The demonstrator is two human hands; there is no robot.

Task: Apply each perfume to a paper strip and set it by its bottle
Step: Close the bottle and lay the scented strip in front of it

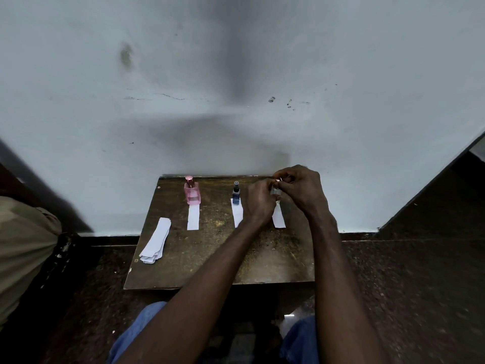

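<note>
At the table [210, 261] sit three bottles [191, 192] [236, 193] [275, 191], three strips [193, 218] [237, 212] [278, 218], one stack [157, 240].

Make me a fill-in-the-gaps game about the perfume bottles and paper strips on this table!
The leftmost bottle is ____ in colour.
The middle bottle is dark ____.
The stack of spare strips lies on the ____ side of the table.
The left hand and right hand both hold the small bottle farthest ____.
Missing words: pink; blue; left; right.

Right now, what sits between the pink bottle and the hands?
In the head view, a dark blue bottle stands there, with a white paper strip in front of it.
</note>
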